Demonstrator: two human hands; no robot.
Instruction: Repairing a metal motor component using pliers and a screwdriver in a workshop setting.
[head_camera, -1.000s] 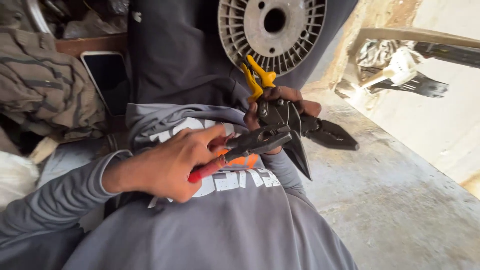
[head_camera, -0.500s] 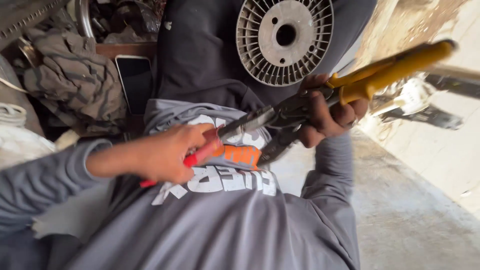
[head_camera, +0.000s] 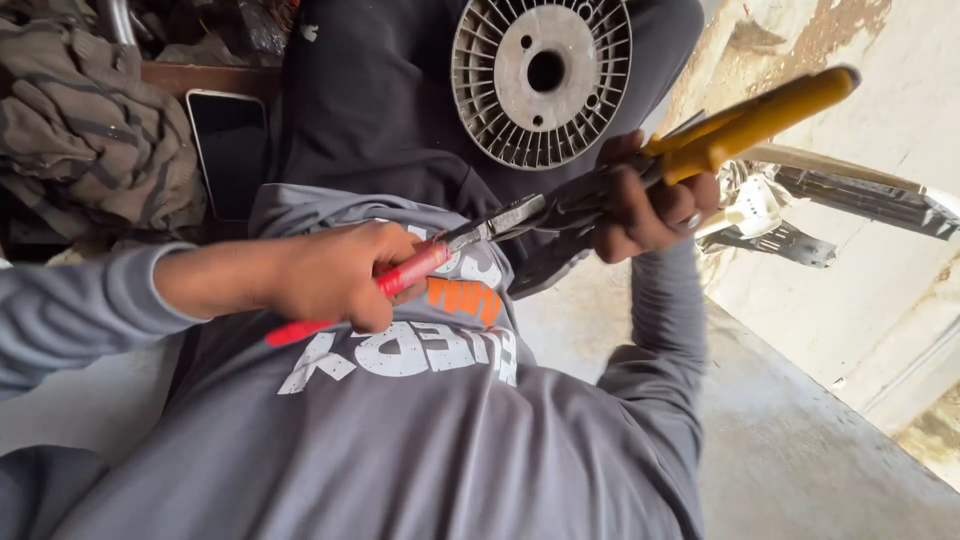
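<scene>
Gripping red-handled pliers (head_camera: 400, 282) at frame centre, left hand (head_camera: 335, 275) clenching, right hand (head_camera: 650, 205) squeezing yellow-handled snips (head_camera: 745, 120) at upper right, grey finned disc (head_camera: 541, 78) lying above, dark phone (head_camera: 230, 145) resting at upper left.

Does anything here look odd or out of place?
Yes: a phone stands propped among crumpled cloth beside a ribbed metal disc. Also, the left hand and right hand each grip a tool, red-handled pliers meeting yellow-handled snips.
</scene>
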